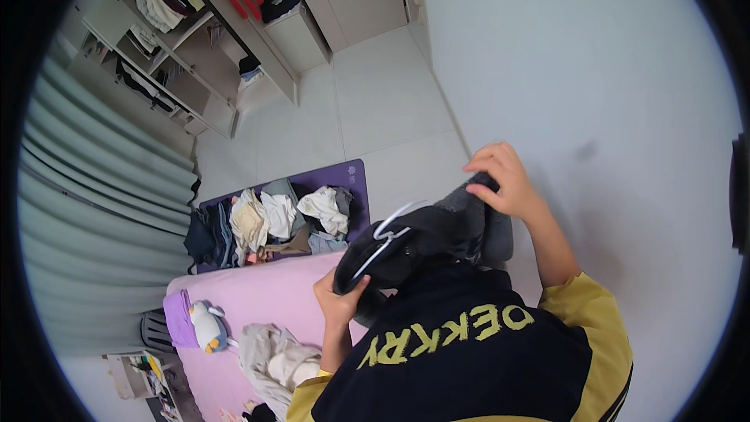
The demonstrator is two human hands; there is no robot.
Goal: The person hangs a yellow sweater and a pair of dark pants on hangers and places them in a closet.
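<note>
A dark grey and black garment (433, 228) is stretched between my two hands, in front of my chest. A white clothes hanger (384, 237) lies at the garment's left part, its hook showing; its far end is hidden in the cloth. My left hand (343, 299) grips the garment's left edge beside the hanger's near arm, thumb on top. Higher up at the right, my right hand (501, 181) pinches another edge of the garment between thumb and fingers. The garment's lower part hangs close to my shirt, partly hidden.
A pink bed (281, 287) holds a penguin plush toy (208, 327) and a light grey garment (263, 357). Clothes piles (275, 217) cover a purple mat (358, 199) on the floor. Beyond stands an open wardrobe (193, 64); green curtains (105, 187) hang left, a wall (586, 99) rises right.
</note>
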